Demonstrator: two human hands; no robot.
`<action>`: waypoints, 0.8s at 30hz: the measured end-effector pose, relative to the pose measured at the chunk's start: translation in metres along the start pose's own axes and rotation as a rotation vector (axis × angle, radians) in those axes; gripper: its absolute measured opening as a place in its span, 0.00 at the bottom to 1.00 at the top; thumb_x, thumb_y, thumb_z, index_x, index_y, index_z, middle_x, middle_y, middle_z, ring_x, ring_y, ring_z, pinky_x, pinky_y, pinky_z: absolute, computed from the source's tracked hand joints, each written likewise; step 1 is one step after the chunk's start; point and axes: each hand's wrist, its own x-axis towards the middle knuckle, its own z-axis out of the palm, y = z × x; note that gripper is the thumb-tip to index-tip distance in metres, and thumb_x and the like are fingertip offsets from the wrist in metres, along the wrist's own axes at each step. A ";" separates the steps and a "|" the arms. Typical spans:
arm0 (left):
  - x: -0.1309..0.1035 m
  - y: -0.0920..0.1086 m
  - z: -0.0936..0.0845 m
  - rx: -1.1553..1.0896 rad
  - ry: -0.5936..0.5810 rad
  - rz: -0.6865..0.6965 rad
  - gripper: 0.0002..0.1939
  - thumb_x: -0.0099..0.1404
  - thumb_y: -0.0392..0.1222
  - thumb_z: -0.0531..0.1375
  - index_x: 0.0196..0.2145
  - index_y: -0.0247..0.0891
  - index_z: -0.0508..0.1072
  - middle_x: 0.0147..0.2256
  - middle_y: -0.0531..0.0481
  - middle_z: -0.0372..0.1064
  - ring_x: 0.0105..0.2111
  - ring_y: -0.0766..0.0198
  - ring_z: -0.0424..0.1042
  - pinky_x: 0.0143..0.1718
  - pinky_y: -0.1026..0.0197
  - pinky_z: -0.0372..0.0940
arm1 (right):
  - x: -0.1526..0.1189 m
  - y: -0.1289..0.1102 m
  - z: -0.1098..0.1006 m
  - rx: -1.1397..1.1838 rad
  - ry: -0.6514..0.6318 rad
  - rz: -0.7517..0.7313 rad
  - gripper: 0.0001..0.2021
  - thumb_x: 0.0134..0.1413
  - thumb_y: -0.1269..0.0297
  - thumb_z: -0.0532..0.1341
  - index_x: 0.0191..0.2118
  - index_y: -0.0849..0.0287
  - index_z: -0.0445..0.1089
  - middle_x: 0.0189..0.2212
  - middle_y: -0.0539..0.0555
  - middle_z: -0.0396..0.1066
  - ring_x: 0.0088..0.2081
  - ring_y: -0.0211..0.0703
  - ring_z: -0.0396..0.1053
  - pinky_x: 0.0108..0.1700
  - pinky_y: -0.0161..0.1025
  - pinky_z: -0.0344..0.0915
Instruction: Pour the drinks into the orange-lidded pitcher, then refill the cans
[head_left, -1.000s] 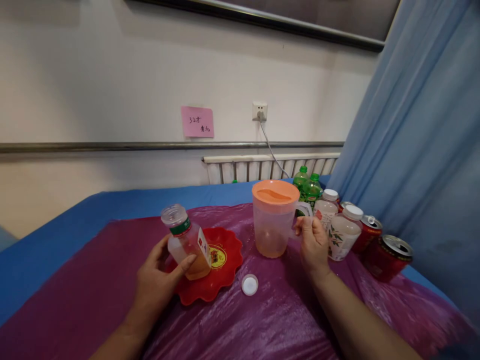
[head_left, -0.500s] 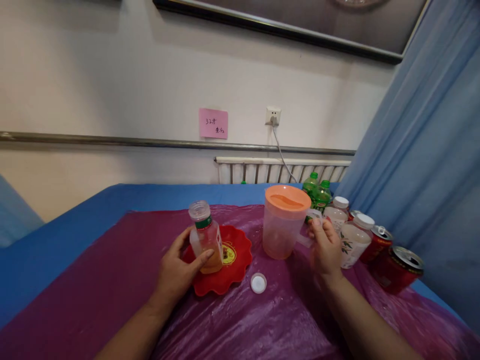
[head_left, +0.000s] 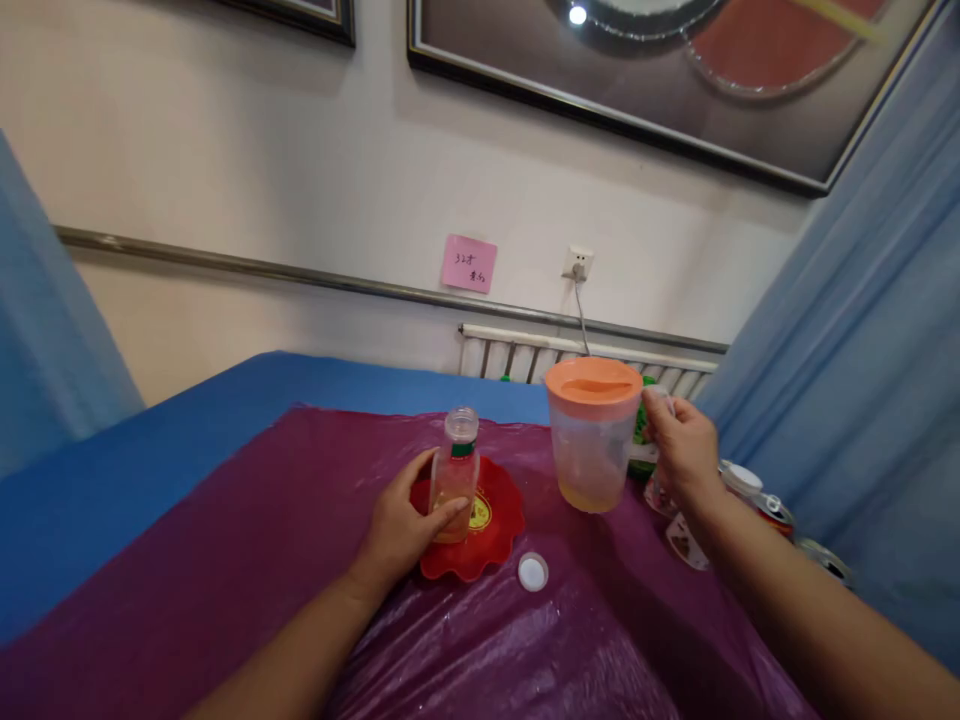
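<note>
Pale wall (head_left: 225, 140) at the top, crossed by a metal rail (head_left: 225, 268); a large picture (head_left: 637, 90) hangs at one o'clock, a pink note (head_left: 469, 264) at twelve, a socket (head_left: 578, 263) at two with its plug and cord; a radiator (head_left: 517, 356) runs beneath the rail; blue curtains (head_left: 847, 390) fall at three and nine o'clock; a blue table (head_left: 360, 385) bears a purple sheet (head_left: 247, 520), wrinkled and glossy toward six. Bottle (head_left: 455, 475), near six o'clock: uncapped, nearly upright, yellowish liquid within; the left hand (head_left: 401, 520) clasps its lower body, thumb across the front and fingers passing behind; it appears in front of a scalloped red plate (head_left: 510, 515), and whether its base rests there cannot be told. Cap (head_left: 533, 572), white, on the sheet just beside the plate, at the plate's four o'clock. Jug (head_left: 592, 450), at the plate's two o'clock: translucent, orange lid (head_left: 596, 383) on, a little yellowish liquid at the bottom; the right hand (head_left: 684, 445) is curled about its handle, fingers partly hidden; contact between jug and sheet cannot be judged. Beyond the right forearm, toward four o'clock, cans (head_left: 774, 512) and white-capped bottles (head_left: 742, 478) stand partly hidden; green plastic (head_left: 641, 440) shows behind the jug.
</note>
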 end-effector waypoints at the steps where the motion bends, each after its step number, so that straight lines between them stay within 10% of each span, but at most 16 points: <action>1: 0.000 0.000 0.000 -0.006 -0.005 0.005 0.37 0.53 0.53 0.69 0.58 0.37 0.69 0.58 0.38 0.73 0.57 0.45 0.73 0.61 0.40 0.65 | 0.007 -0.009 0.003 -0.016 -0.026 -0.022 0.27 0.43 0.39 0.72 0.21 0.56 0.63 0.16 0.42 0.58 0.20 0.33 0.53 0.23 0.34 0.50; 11: -0.005 -0.002 0.000 -0.078 -0.036 0.035 0.35 0.51 0.46 0.71 0.57 0.41 0.71 0.56 0.41 0.74 0.56 0.46 0.73 0.61 0.40 0.65 | 0.037 -0.084 0.049 -0.250 -0.332 -0.289 0.28 0.42 0.34 0.70 0.18 0.54 0.64 0.13 0.44 0.56 0.19 0.35 0.51 0.22 0.37 0.48; 24: -0.012 0.001 -0.002 -0.058 -0.017 0.103 0.35 0.52 0.45 0.72 0.58 0.43 0.71 0.56 0.43 0.74 0.57 0.47 0.73 0.60 0.41 0.65 | 0.046 -0.118 0.081 -0.456 -0.487 -0.578 0.29 0.44 0.35 0.69 0.18 0.55 0.62 0.17 0.44 0.47 0.22 0.34 0.45 0.24 0.37 0.43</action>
